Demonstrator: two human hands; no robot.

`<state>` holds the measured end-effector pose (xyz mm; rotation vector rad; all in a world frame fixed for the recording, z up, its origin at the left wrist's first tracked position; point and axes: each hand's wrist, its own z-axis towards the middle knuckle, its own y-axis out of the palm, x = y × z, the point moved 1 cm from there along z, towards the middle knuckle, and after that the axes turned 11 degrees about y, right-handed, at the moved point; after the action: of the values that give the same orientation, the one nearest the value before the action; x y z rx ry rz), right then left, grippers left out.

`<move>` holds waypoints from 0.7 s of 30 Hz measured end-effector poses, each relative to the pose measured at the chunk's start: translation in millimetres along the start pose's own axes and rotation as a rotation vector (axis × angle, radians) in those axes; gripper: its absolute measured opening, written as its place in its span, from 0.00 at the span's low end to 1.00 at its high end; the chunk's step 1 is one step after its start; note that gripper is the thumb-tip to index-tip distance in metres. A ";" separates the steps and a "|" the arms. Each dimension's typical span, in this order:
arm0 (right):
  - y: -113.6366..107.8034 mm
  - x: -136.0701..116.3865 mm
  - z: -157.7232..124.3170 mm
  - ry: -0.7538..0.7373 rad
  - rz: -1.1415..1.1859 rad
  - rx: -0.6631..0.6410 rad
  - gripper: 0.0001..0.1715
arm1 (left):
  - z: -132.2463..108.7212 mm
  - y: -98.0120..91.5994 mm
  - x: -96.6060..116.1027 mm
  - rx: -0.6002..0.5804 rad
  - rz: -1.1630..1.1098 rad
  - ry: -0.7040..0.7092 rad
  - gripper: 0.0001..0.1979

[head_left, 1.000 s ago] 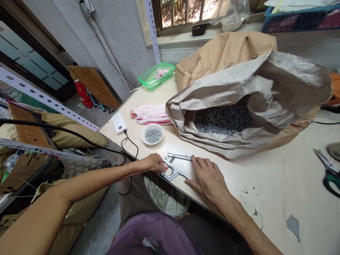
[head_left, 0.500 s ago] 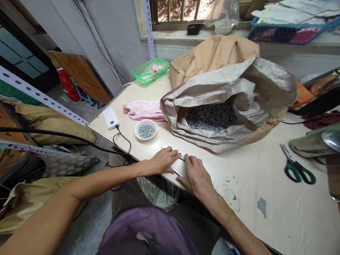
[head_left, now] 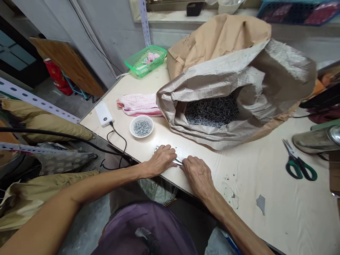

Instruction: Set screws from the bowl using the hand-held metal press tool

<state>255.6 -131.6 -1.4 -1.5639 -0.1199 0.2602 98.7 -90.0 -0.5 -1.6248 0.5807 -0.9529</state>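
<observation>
In the head view, a flat metal hand tool (head_left: 178,162) is seen lying on the bench (head_left: 265,184) close to its near edge, almost wholly covered by two hands. The left hand (head_left: 161,160) is laid palm-down over the tool's left part, the fingers loosely bent and not wrapped about it; a small corner of metal is left showing just beyond the knuckles. The right hand (head_left: 198,173) is set against the tool's right end with the fingertips curled down onto it. Whether the tool is pinched there cannot be told, since the grip is hidden by the fingers. Only a short silver strip is exposed between the two hands.

One tool is counted, and two hands. One small white bowl of screws (head_left: 141,126) is placed just behind the left hand. Two sacks are found further back: one grey woven sack (head_left: 239,81), open and holding many dark screws, and one brown paper sack (head_left: 217,37) behind it. One pink cloth (head_left: 138,104), one white power bank (head_left: 103,114) with its cable, one green basket (head_left: 145,61) and one pair of green-handled scissors (head_left: 300,164) are also counted.
</observation>
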 end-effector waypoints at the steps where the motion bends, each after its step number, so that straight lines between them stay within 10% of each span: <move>1: 1.0 1.6 0.0 0.005 0.004 -0.002 0.10 | 0.0 1.3 0.7 0.005 -0.009 -0.011 0.10; 4: 2.2 9.7 -0.2 0.008 0.042 0.017 0.12 | -4.3 1.0 1.8 0.080 -0.052 -0.043 0.15; 7: -0.4 18.6 -5.5 -0.021 0.127 0.125 0.36 | -22.1 -11.0 -3.1 0.276 -0.115 -0.069 0.31; 10: -4.1 21.3 -19.3 0.025 0.210 0.270 0.38 | -51.7 -28.7 -14.3 0.430 -0.176 -0.274 0.19; 14: -0.7 9.9 -38.2 0.094 0.355 0.336 0.30 | -77.3 -32.7 -23.3 0.285 -0.289 -0.603 0.14; 21: 18.2 -14.6 -36.1 0.100 0.327 0.330 0.19 | -54.7 -8.9 -11.1 0.049 -0.292 -0.728 0.11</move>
<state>248.5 -170.4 -18.5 -1.2586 0.2488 0.4344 46.5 -109.7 8.4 -1.8873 -0.1806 -0.5028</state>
